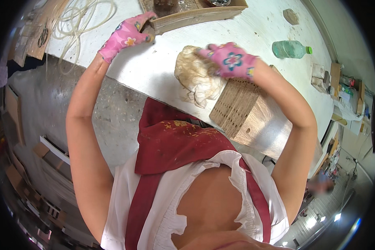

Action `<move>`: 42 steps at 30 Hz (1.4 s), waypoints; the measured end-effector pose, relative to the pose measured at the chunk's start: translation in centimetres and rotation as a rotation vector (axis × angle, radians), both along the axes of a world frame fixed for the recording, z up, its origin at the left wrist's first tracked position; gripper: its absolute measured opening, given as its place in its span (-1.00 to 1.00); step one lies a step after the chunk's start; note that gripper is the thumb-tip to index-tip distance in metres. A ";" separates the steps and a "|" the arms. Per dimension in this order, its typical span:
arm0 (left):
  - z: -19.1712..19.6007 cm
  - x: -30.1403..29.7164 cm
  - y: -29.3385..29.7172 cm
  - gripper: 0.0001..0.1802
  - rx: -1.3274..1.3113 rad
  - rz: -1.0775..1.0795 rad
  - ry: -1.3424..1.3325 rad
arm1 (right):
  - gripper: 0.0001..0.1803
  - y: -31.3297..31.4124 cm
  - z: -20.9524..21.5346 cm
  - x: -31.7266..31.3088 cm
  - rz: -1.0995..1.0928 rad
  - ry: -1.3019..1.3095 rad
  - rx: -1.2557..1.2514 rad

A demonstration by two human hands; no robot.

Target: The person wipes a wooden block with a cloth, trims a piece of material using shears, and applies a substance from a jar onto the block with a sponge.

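My left hand [127, 36], in a pink flowered glove, is at the near left corner of a shallow cardboard tray [200, 21]. Its thumb and fingers curve round that corner and grip it. My right hand [233, 61], in a matching glove, is slightly smeared by motion. It lies over the right edge of a crumpled, stained whitish cloth [196, 77], and its fingertips reach the cloth. Whether they grip it is hidden. Just below that hand is a wooden block [236, 102] with rows of small holes, partly covered by my wrist.
Dark round items stand in the tray. Thin clear tubing [77, 27] lies coiled at the far left of the white table [162, 62]. At the right are a green plastic bottle [288, 49] lying on its side, a small clear container [319, 78] and a shiny wooden board [266, 121].
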State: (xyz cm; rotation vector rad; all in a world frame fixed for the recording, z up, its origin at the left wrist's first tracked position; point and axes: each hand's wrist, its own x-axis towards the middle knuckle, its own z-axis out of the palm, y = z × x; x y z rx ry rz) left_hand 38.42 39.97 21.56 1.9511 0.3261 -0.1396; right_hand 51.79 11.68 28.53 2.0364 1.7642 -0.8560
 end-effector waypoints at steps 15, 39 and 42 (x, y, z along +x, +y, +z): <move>-1.9 -2.0 -7.7 -0.36 0.052 -0.077 -0.112 | -0.88 -0.2 -0.6 -0.6 0.097 0.041 0.104; 0.2 -6.1 -13.1 -0.34 -0.168 -0.080 0.007 | -0.55 -31.7 17.2 -5.2 -0.980 -0.378 0.636; 0.1 -6.6 -13.2 -0.32 -0.124 -0.142 -0.022 | -0.44 -26.5 14.1 -5.8 -0.886 -0.120 0.533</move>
